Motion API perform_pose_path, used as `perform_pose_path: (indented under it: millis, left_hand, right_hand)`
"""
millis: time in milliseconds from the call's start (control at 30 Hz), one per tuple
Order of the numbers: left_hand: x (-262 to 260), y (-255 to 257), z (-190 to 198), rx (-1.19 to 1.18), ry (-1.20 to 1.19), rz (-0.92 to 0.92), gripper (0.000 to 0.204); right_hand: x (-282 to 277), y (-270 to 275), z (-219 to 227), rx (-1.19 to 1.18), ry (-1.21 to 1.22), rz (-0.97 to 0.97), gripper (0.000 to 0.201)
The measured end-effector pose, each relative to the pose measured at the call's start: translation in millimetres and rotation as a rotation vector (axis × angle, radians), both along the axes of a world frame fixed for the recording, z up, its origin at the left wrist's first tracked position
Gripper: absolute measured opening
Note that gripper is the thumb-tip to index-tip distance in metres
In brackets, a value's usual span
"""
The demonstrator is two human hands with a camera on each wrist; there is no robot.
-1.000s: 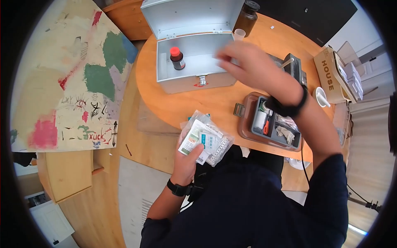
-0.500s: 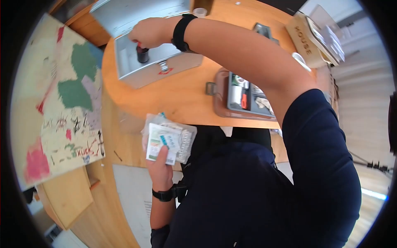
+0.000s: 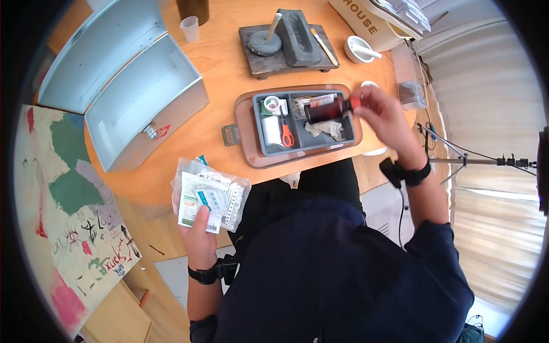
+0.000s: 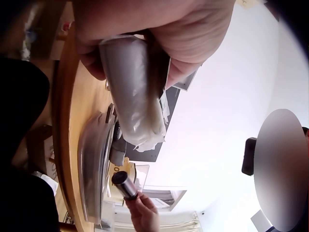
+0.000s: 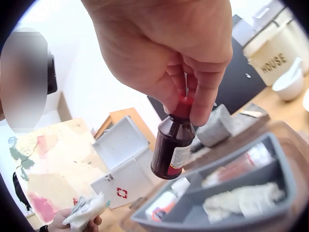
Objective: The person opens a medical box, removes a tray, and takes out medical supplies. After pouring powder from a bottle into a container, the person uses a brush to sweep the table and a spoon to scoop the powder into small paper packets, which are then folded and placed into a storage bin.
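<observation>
nearest the person's body, the left hand (image 3: pixel 198 244) grips a clear bag of flat packets (image 3: pixel 213 199), thumb pressed on top. farther out, toward two o'clock from it, the right hand (image 3: pixel 390 123) pinches the red cap of a dark bottle (image 3: pixel 325 111) between thumb and fingers. in the head view the bottle's long axis runs from cap to base toward nine o'clock, held above the grey tray (image 3: pixel 311 147), apart from its floor. the right hand is the nearer one to that tray. beyond, at eleven o'clock from the left hand, sits the open metal box (image 3: pixel 174 111).
</observation>
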State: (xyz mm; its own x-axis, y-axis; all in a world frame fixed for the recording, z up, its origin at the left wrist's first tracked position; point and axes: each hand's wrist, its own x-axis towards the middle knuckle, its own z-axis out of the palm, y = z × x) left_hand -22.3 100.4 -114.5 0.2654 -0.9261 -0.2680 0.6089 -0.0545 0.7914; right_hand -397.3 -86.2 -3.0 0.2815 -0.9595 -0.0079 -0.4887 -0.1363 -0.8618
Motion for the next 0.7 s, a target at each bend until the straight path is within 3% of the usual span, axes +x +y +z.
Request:
perform_pose_path:
  millis: [200, 267, 400, 467, 500, 567, 633, 700]
  left_hand:
    - [-22, -32, 17, -0.055, -0.01, -0.06, 0.062]
    - [-30, -36, 24, 0.001, -0.01, -0.05, 0.069]
    - [-48, -51, 38, -0.101, -0.039, -0.037, 0.066]
    - [-59, -56, 47, -0.106, -0.058, -0.006, 0.066]
    - [-64, -59, 51, -0.107, -0.055, -0.003, 0.065]
    - [-73, -65, 61, -0.114, -0.105, 0.024, 0.065]
    - [-81, -72, 76, -0.123, -0.148, 0.036, 0.064]
    - [-85, -77, 82, -0.129, -0.174, 0.071, 0.063]
  right_hand:
    - [-12, 36, -56, 0.135, -0.103, -0.127, 0.023]
    - [-11, 33, -58, -0.364, 0.35, 0.086, 0.022]
    - [5, 23, -42, -0.591, 0.419, 0.187, 0.018]
    - [24, 22, -25, -0.127, 0.096, 0.189, 0.014]
    - [42, 19, -14, -0.085, -0.035, 0.286, 0.014]
    - [77, 16, -21, 0.16, -0.37, 0.326, 0.041]
    - [109, 5, -7, 0.235, -0.346, 0.427, 0.059]
    - [129, -3, 0, 0.131, -0.264, 0.474, 0.058]
